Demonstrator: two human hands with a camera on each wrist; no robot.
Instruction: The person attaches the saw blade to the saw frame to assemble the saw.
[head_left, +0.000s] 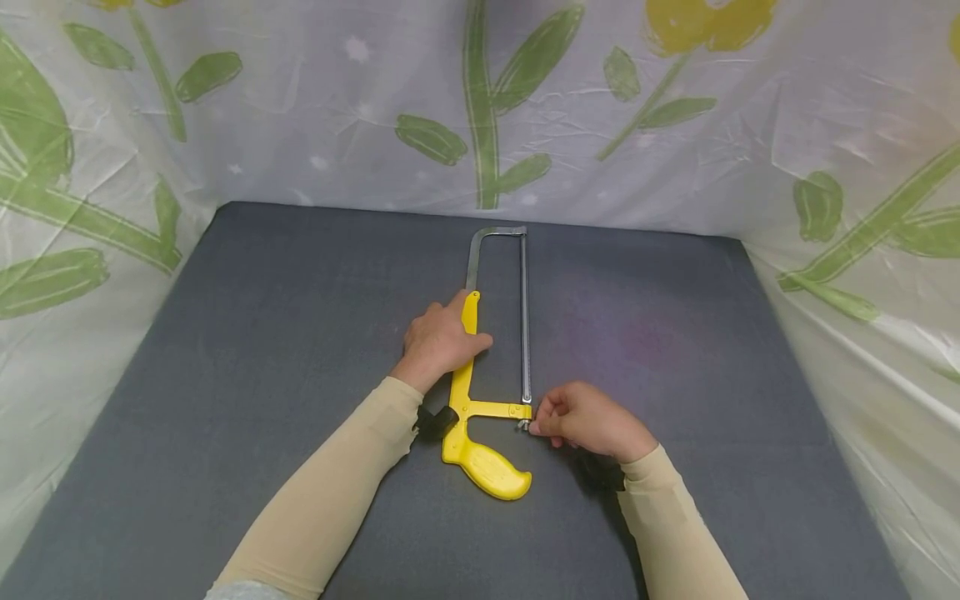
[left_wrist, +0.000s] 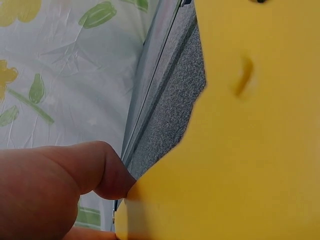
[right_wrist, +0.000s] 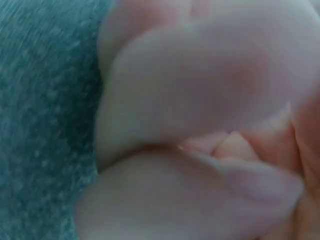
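Observation:
A hacksaw with a yellow handle (head_left: 495, 472) and a silver front bow (head_left: 474, 254) lies flat on the dark table. My left hand (head_left: 441, 340) grips its yellow frame (head_left: 459, 385), thumb across the inner side; the left wrist view shows the thumb (left_wrist: 100, 172) against the yellow metal. The long blade bar (head_left: 525, 325) runs along the right side. At its near end, below the yellow crosspiece (head_left: 495, 409), sits a small silver wing nut (head_left: 522, 425). My right hand (head_left: 592, 421) pinches at the nut's right edge, thumb and forefinger together; the fingertips hide their contact in the right wrist view.
The dark grey tabletop (head_left: 300, 292) spreads around the saw. White plastic sheeting (head_left: 315, 108) with green leaves and yellow flowers hangs behind and at both sides. Dark wrist cameras (head_left: 437, 423) sit by both wrists, the left one close over the saw's frame.

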